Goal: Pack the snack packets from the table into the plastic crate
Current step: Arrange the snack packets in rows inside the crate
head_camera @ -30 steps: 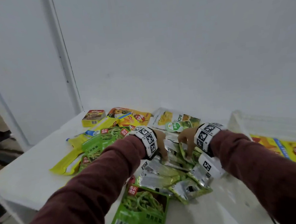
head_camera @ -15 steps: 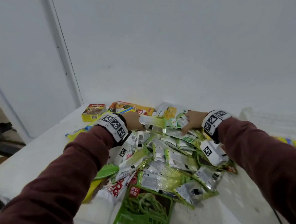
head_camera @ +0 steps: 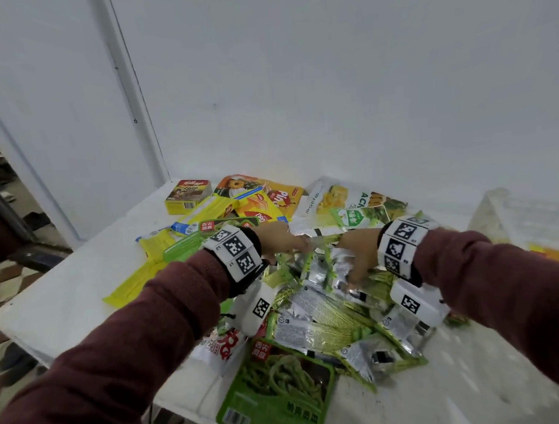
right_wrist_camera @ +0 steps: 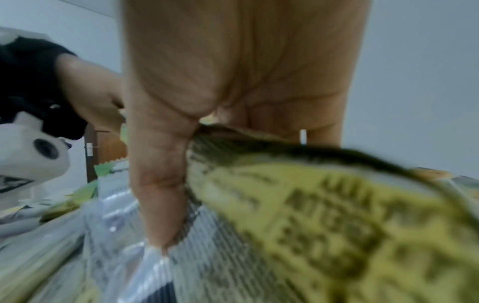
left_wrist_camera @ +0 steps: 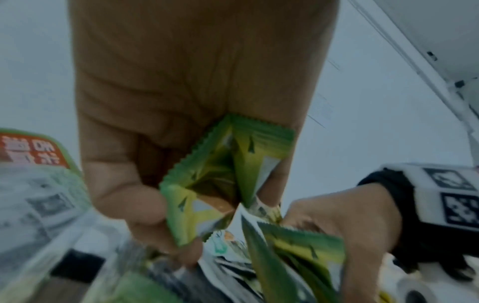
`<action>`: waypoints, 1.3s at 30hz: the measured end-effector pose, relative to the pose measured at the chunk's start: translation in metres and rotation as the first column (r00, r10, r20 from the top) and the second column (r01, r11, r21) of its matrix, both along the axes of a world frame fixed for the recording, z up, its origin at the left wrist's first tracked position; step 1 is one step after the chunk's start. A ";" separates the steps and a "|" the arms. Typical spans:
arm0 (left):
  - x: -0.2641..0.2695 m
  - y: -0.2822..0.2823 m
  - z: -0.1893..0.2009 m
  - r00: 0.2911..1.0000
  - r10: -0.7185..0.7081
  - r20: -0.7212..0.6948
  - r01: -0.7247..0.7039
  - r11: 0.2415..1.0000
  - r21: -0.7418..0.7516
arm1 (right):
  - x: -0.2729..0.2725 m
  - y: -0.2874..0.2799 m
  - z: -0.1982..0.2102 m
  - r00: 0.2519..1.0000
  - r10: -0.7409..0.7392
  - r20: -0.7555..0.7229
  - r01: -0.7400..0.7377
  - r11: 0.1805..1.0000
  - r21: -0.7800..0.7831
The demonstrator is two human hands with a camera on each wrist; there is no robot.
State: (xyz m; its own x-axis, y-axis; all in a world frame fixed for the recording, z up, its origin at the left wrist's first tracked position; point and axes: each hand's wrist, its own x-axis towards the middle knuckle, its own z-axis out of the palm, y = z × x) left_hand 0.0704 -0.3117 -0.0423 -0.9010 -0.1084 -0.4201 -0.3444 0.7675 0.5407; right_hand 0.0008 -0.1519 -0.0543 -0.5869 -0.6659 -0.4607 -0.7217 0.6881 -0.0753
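The packets (head_camera: 324, 311) lay heaped mid-table (head_camera: 63, 303), the crate (head_camera: 533, 217) at the far right. Your left hand (head_camera: 278, 240) pinched a green packet (left_wrist_camera: 223, 180) between curled fingers (left_wrist_camera: 145, 215); your right hand (head_camera: 360, 252) gripped packets atop the heap.

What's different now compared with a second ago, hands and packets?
Both hands reached out to the far side of the pile, then drew back. The left hand now pinches small green packets; the right hand grips others in the pile of packets, which has spread. The cereal box and crate stayed put.
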 end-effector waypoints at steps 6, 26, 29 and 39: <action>0.000 0.011 -0.007 0.998 0.064 0.006 -0.064 0.998 0.003 | -0.010 0.012 -0.006 0.999 -0.007 0.039 0.015 0.979 -0.205; 0.017 -0.034 0.018 0.985 0.168 -0.047 -0.170 0.984 -0.048 | -0.020 -0.024 -0.016 0.966 -0.253 0.058 0.259 0.942 -0.214; 0.026 -0.043 0.014 0.978 0.199 -0.061 -0.199 0.980 -0.009 | -0.016 -0.032 -0.020 0.969 -0.249 0.004 0.246 0.955 -0.163; 0.033 -0.050 0.016 0.961 0.266 -0.077 -0.256 0.959 0.120 | -0.008 -0.036 -0.015 0.969 -0.240 -0.059 0.238 0.970 -0.044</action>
State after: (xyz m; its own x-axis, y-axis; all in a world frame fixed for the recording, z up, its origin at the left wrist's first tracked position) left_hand 0.1030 -0.3622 -0.0260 -0.8822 -0.3038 -0.3598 -0.4707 0.5927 0.6536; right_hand -0.0070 -0.1877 -0.0691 -0.7583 -0.5181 -0.3957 -0.5407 0.8389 -0.0623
